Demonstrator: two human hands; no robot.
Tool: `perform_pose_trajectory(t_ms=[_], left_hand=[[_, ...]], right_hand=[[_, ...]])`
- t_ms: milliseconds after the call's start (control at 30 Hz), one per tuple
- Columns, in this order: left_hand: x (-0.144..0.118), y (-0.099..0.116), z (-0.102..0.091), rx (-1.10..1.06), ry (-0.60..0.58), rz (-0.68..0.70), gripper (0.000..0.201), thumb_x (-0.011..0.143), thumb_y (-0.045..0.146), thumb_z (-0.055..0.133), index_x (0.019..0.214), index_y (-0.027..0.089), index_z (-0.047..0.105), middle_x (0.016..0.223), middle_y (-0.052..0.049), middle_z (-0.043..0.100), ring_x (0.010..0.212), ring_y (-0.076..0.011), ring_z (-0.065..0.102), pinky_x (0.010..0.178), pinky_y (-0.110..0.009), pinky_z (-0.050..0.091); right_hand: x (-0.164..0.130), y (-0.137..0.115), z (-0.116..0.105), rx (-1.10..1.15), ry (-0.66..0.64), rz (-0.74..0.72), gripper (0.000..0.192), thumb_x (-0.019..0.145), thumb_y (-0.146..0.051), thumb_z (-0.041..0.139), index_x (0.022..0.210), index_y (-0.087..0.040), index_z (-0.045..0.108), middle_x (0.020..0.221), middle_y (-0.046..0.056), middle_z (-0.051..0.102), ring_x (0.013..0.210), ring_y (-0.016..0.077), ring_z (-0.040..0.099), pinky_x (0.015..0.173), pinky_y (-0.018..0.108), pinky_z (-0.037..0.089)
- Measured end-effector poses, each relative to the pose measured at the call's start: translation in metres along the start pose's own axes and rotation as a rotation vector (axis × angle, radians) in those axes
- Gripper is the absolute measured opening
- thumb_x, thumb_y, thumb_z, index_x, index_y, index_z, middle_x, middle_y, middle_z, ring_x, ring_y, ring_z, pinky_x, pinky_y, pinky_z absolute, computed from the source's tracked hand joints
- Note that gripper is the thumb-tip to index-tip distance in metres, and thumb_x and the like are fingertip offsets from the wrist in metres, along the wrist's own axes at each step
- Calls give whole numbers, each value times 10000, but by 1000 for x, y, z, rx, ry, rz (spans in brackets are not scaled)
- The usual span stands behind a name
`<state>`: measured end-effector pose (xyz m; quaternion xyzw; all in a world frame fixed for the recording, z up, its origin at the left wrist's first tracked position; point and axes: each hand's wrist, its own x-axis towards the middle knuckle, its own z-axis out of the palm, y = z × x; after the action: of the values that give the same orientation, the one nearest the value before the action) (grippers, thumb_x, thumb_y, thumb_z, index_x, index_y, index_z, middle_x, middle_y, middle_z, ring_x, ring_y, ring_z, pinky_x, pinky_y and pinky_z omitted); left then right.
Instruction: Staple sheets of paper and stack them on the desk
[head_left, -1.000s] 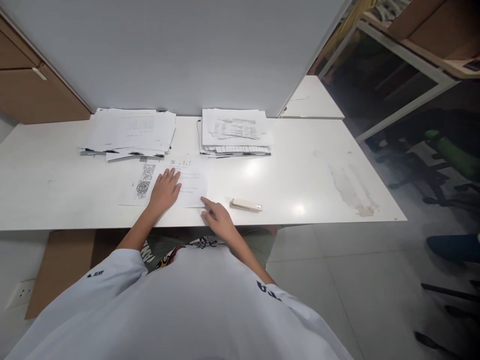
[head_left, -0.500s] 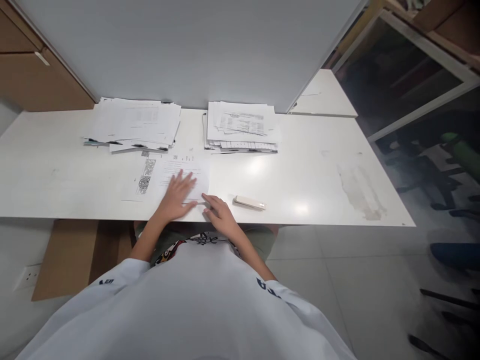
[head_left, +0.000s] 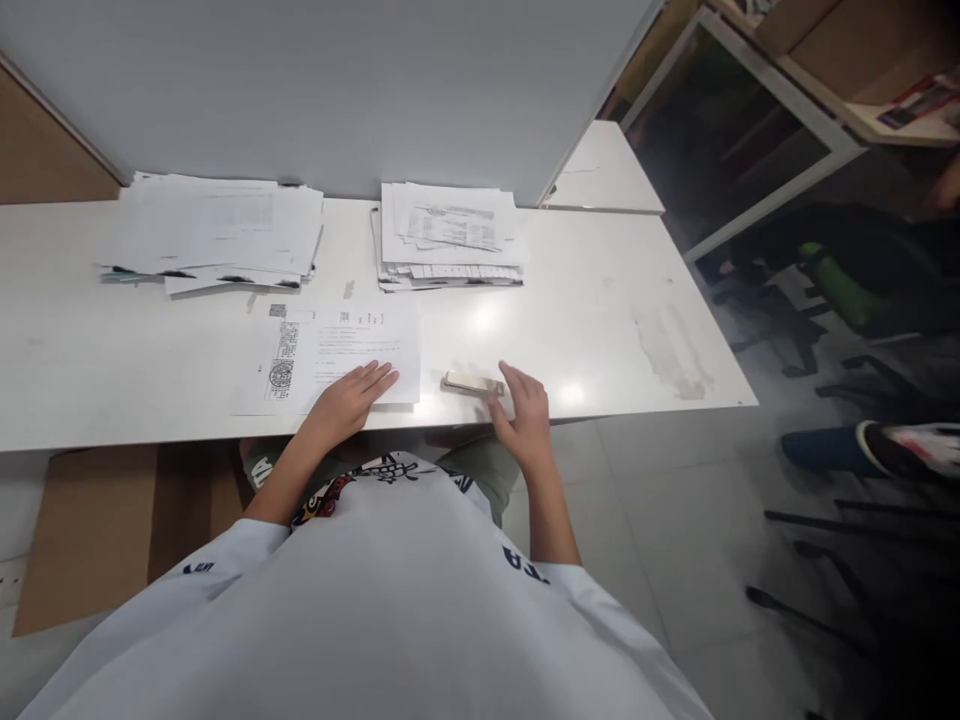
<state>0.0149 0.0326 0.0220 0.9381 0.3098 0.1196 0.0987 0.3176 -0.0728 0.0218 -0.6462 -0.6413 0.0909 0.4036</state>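
Observation:
Printed sheets of paper [head_left: 390, 345] lie near the front edge of the white table, one with a dark printed block on its left part. My left hand [head_left: 345, 402] rests flat on the sheets, fingers stretched out. A cream-coloured stapler [head_left: 472, 383] lies on the table to the right of the paper. My right hand [head_left: 523, 412] is at the stapler's right end, thumb and fingers apart around it; whether they touch it I cannot tell.
Two stacks of paper, a left stack [head_left: 217, 230] and a right stack [head_left: 450, 230], stand against the grey panel [head_left: 337, 90]. The white table [head_left: 592, 310] has a stained patch at right. A cardboard box [head_left: 94, 530] is below the table, and dark chairs [head_left: 862, 390] stand at right.
My right hand has left the paper's edge and moved right to the stapler. My left hand stays on the sheets. The camera view has turned a little to the right.

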Motion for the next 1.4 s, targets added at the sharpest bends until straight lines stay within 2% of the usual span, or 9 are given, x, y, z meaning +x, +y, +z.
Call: perform_pose_trajectory(t_ms=[67, 133, 333, 500, 700, 1000, 1167, 1300, 1400], left_hand=[[5, 10, 3, 47, -34, -37, 576, 916, 98, 346, 1478, 163, 455, 1501, -94, 480, 1439, -261, 375, 1181, -465, 365], [11, 20, 6, 71, -59, -48, 534, 940, 156, 369, 1464, 149, 471, 1504, -116, 473, 1443, -289, 364, 1177, -476, 362], [27, 37, 17, 32, -87, 61, 493, 966, 147, 349, 1435, 131, 502, 1520, -132, 446, 1470, -288, 309, 1196, -485, 317], [29, 39, 17, 31, -91, 106, 494, 1000, 252, 365, 1473, 136, 450, 1568, -131, 371, 1493, -297, 249, 1206, -498, 284], [26, 39, 20, 35, -68, 108, 503, 1013, 288, 363, 1497, 165, 418, 1574, -121, 363, 1497, -284, 241, 1211, -496, 267], [24, 40, 20, 12, -82, 87, 517, 1013, 286, 367, 1518, 173, 377, 1580, -108, 357, 1498, -262, 241, 1221, -460, 247], [24, 39, 24, 15, -45, 3, 551, 961, 180, 390, 1511, 163, 387, 1563, -125, 383, 1491, -273, 262, 1207, -489, 274], [23, 33, 26, 55, -29, -26, 539, 935, 106, 348, 1458, 161, 464, 1531, -99, 439, 1467, -263, 320, 1193, -477, 314], [7, 24, 22, 74, 2, -14, 549, 917, 83, 333, 1437, 162, 490, 1492, -88, 493, 1434, -255, 384, 1189, -470, 334]], right_hand=[[5, 14, 2, -88, -89, -74, 472, 957, -343, 485, 1415, -226, 508, 1356, 136, 582, 1256, 281, 522, 1060, 495, 439], [11, 22, 10, -72, -139, -101, 433, 971, -292, 433, 1384, -217, 541, 1301, 132, 615, 1205, 259, 562, 1036, 462, 468], [22, 25, 22, -25, -179, -146, 407, 975, -257, 413, 1347, -215, 572, 1264, 123, 630, 1164, 238, 586, 1004, 427, 489], [20, 3, 20, -121, -94, -209, 418, 954, -211, 419, 1346, -243, 562, 1377, 109, 565, 1307, 259, 486, 1053, 471, 412], [10, -20, 28, -242, -125, -283, 363, 945, -206, 459, 1270, -201, 622, 1254, 114, 641, 1178, 246, 547, 992, 407, 400], [-10, 2, 65, -289, 39, -291, 475, 873, -112, 436, 1286, -230, 638, 1231, 95, 665, 1222, 247, 520, 1059, 435, 353], [0, 2, 66, -290, -4, -283, 433, 849, -95, 459, 1185, -233, 694, 1137, 92, 693, 1100, 245, 565, 972, 434, 402], [2, -2, 64, -322, 110, -374, 426, 858, -93, 461, 1198, -222, 683, 1134, 94, 696, 1083, 237, 577, 957, 413, 425], [-3, -2, 68, -335, 189, -373, 473, 856, -90, 456, 1265, -232, 647, 1180, 102, 683, 1133, 245, 568, 977, 416, 431]])
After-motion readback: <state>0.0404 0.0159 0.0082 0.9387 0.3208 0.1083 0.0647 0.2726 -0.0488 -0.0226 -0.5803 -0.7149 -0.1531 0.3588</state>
